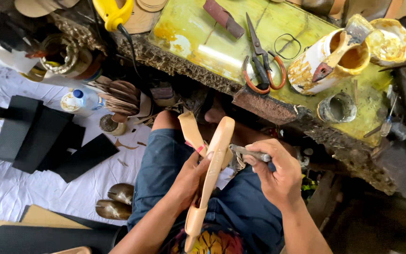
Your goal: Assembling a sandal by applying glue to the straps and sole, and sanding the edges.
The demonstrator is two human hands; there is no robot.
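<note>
The left hand (191, 181) grips a tan sandal sole (211, 174) edge-up – steadied over the lap – while the right hand (278, 176) clamps pliers (247, 153) against its rim.

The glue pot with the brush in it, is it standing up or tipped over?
Standing up. The glue pot sits upright on the workbench, its open mouth facing up, with the brush leaning inside.

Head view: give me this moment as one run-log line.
left hand: grips tan shoe sole | right hand: holds metal tool against sole edge | bench: scissors, glue pot
</note>
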